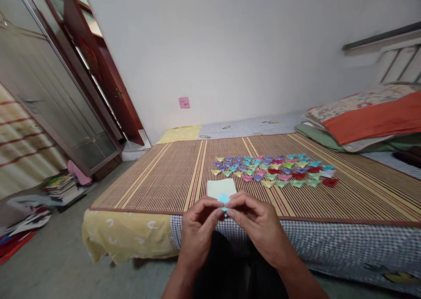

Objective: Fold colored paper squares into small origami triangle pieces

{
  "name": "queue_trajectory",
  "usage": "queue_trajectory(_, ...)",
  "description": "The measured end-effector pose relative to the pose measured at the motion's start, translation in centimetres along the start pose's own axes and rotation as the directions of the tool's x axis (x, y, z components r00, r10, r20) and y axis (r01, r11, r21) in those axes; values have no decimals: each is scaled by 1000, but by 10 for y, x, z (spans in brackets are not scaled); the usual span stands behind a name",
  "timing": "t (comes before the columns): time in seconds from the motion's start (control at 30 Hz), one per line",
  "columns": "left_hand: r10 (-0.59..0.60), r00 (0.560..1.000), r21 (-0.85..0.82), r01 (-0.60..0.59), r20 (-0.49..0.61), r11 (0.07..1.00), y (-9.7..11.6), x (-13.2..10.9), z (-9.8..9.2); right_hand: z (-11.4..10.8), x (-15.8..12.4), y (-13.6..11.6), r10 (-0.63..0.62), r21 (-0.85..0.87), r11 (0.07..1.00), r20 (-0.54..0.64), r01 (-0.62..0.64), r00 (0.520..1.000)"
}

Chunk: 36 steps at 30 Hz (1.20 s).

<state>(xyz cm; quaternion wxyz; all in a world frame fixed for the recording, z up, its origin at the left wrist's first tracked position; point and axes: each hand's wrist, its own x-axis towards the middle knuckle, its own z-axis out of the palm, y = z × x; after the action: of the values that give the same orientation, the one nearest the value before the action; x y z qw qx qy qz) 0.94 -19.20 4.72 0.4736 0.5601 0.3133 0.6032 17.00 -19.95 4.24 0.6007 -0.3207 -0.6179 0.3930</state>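
Note:
A small light-blue piece of folded paper [223,198] is pinched between both hands, just over the near edge of the bed. My left hand [199,224] grips its left side between thumb and forefinger. On the other side, my right hand [252,217] does the same, and the fingertips of both hands nearly meet. Part of the paper is hidden behind the fingers. Directly beyond it lies a pale stack of square paper sheets [221,186]. Several rows of small folded paper pieces [272,171] in many colours spread over the mat to the right.
A striped bamboo mat [148,176] covers the bed. Folded bedding and a pillow [371,114] are piled at the right. A pink note [184,102] sticks to the wall. Books [61,187] stand on the floor at the left, near a glazed door [59,84].

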Motion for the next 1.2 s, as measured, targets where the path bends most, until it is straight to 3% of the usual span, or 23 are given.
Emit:
queue_trajectory(0.2,76,996,41,-74,-53,996,-5,2,-1,5,4,1,-76,-61,995,-25,74,997)
queue_trajectory(0.43,83,995,89,-77,-62,993,-3,1,0,12,1,9,32,26,999,-118,-29,992)
queue_trajectory(1.2,27,984,174,3,-175,985,-6,-1,0,23,5,3,-131,-303,951,-207,64,969)
